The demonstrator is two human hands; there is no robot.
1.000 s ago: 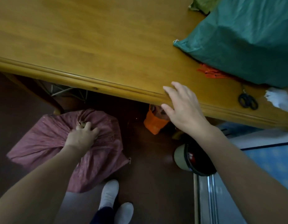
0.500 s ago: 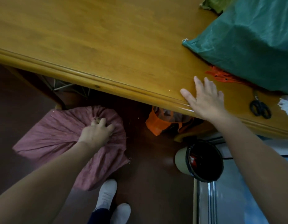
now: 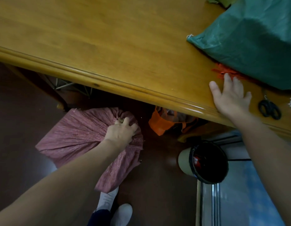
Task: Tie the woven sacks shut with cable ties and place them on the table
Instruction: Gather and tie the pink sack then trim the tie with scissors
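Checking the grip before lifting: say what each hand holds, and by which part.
The left hand grips the pink sack by its gathered neck. The right hand holds nothing; it lies flat on the table, fingertips at the orange ties.

Scissors [image 3: 267,103]: black handles, lying flat at the far right, blades shut and pointing away.
Orange bag [image 3: 159,126]: on the floor [image 3: 157,193], mouth open, far part hidden.
Bin [image 3: 184,162]: beige wall, black liner, near right of the bag; something red inside.
White shoes [image 3: 107,201]: near centre, side by side.
Floor: dark brown, glossy.
Metal track [image 3: 213,204]: near right, beside a blue surface [image 3: 255,201].
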